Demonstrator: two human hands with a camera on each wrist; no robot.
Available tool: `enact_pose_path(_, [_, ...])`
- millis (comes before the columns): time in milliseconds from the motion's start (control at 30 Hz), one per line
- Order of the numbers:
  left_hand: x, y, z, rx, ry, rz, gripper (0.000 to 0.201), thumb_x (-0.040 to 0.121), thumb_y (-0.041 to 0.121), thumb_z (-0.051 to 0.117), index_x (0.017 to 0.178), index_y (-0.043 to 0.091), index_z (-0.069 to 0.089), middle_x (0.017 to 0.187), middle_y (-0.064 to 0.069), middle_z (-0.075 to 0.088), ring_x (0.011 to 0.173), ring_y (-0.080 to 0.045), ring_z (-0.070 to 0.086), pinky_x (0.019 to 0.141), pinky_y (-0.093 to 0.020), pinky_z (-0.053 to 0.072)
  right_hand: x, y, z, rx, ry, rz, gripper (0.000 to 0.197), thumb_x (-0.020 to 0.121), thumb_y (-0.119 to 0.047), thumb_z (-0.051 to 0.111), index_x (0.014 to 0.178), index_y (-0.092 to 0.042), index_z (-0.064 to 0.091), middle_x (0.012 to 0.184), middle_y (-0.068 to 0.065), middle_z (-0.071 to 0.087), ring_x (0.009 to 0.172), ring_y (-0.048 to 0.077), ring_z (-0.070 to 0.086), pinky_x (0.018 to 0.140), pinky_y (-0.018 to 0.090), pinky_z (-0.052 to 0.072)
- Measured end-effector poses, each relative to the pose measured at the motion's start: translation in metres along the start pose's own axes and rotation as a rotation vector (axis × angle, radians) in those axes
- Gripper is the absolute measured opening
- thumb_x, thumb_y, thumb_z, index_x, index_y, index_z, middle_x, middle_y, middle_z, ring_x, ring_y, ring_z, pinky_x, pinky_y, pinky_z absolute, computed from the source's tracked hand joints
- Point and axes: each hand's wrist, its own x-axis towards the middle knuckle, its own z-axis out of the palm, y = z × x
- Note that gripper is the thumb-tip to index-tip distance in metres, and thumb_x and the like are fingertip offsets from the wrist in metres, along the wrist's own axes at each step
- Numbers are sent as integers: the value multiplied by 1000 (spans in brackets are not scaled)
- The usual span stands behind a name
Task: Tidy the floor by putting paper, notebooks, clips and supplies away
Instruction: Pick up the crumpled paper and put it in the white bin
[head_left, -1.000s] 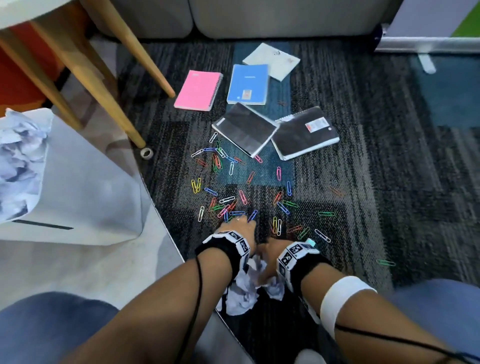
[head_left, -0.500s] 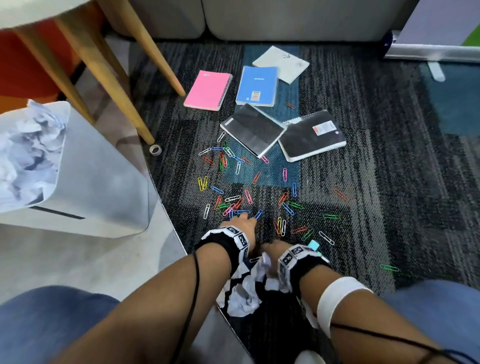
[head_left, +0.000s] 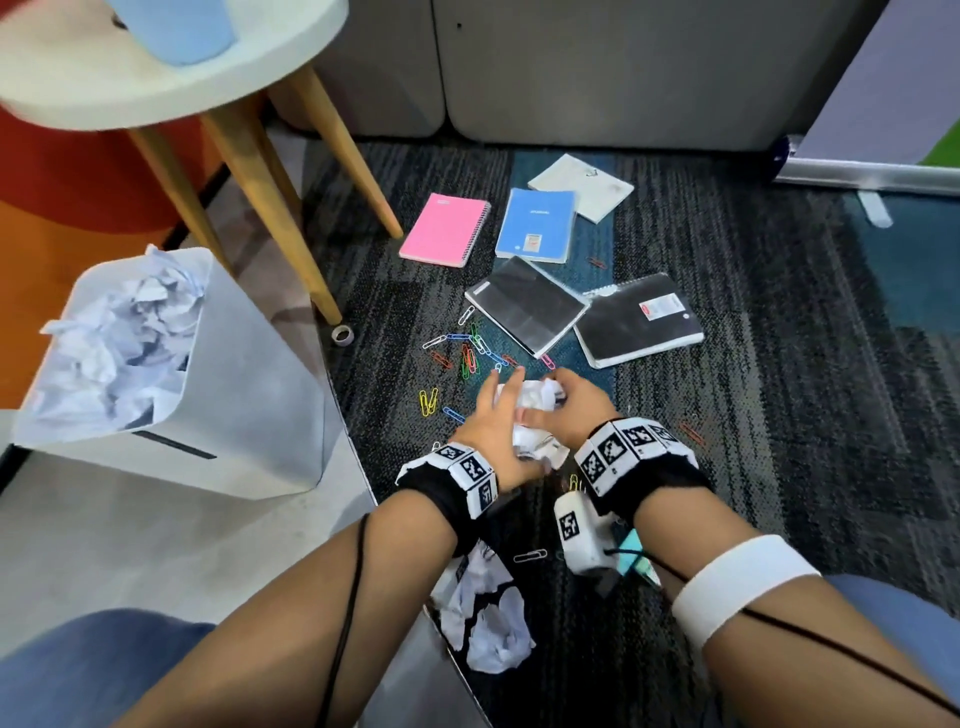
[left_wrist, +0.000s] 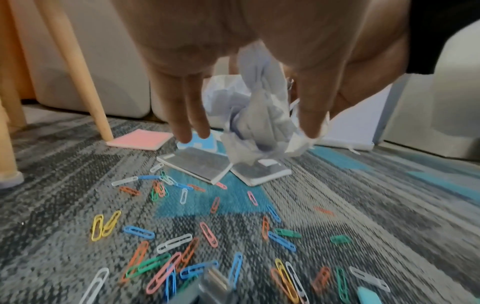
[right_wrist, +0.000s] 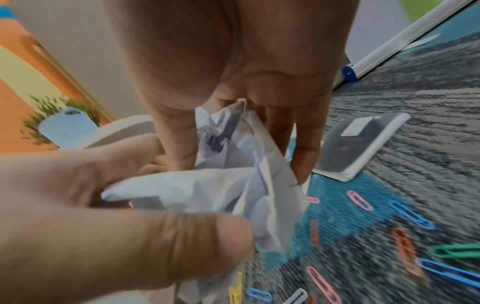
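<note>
Both my hands hold one crumpled white paper ball (head_left: 531, 399) just above the carpet. My left hand (head_left: 498, 418) pinches it between thumb and fingers (left_wrist: 187, 123), and my right hand (head_left: 563, 408) curls round its other side (right_wrist: 239, 160). A second crumpled paper (head_left: 488, 618) lies on the floor under my left forearm. Several coloured paper clips (head_left: 470, 358) are scattered around and below my hands. Beyond them lie a pink notebook (head_left: 445, 229), a blue notebook (head_left: 536, 225), a white booklet (head_left: 582, 187) and two black notebooks (head_left: 527, 304).
A grey bin (head_left: 249, 415) stuffed with crumpled paper stands at the left. Behind it a round table on wooden legs (head_left: 270, 208) holds a blue pot. A tape roll (head_left: 342, 334) lies by one leg. A grey sofa base (head_left: 571, 67) closes the back.
Both hands have risen from the floor near my knees and moved forward with a paper ball between them. One crumpled paper stayed on the floor behind.
</note>
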Motion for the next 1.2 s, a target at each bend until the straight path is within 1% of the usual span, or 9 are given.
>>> enact_pose_path(200, [0,1,-59,-114,235,28,71,76,16,74,135,18,36,131,-6,32,112,-26,55,97,-29,44,5,-54,-7,170,1,-164,54,72,-31,78,119,-18,55,101,2,66,89,18,62,81,26,48])
enact_pose_path(300, [-4,1,-107,-72,361,-7,62,78,16,66,133,20,38,129,-6,34,107,-31,57,91,-37,49,6,-90,-9,239,20,-278,68,74,-35,76,133,-24,44,121,0,57,106,14,57,93,27,45])
enact_pose_path(400, [-13,1,-157,-17,492,-74,60,78,25,69,130,24,39,127,-5,34,100,-32,59,86,-38,50,6,-120,-10,298,64,-406,68,76,-29,75,135,-23,43,123,-1,52,98,5,55,81,8,45])
enact_pose_path(533, [-31,-9,-214,138,598,-175,60,77,29,70,128,30,37,130,-4,28,104,-32,57,86,-39,50,9,-155,-4,240,89,-469,55,79,-25,73,128,-30,49,124,1,52,90,18,61,79,25,48])
enact_pose_path(700, [-62,-29,-272,149,695,-350,80,77,24,67,142,27,20,137,-6,34,112,-33,55,85,-43,50,11,-183,10,152,35,-543,51,82,-27,69,129,-29,48,131,-2,49,95,17,61,79,24,44])
enact_pose_path(800, [-83,-52,-294,69,794,-514,68,78,26,66,132,17,25,122,-9,53,100,-33,61,79,-41,50,9,-194,23,101,14,-564,48,84,-28,67,128,-30,49,127,-2,49,92,14,59,80,24,44])
enact_pose_path(933, [-109,-86,-302,60,671,-706,32,81,22,59,106,11,41,75,-2,51,73,-28,52,67,-34,43,5,-205,40,68,-17,-577,44,84,-27,66,125,-28,51,125,-1,49,90,12,57,80,24,44])
enact_pose_path(1067, [-111,-116,-296,242,473,-825,39,82,19,55,120,13,54,123,-9,52,100,-28,60,81,-32,48,5,-208,52,-1,-50,-575,40,85,-27,64,123,-28,53,121,-1,50,90,11,57,78,22,43])
enact_pose_path(1200, [-103,-131,-283,325,386,-876,44,81,16,53,125,21,56,129,-6,38,106,-27,58,83,-33,49,7,-202,58,-38,-65,-551,36,85,-27,64,120,-28,55,118,-1,51,89,12,57,79,24,45])
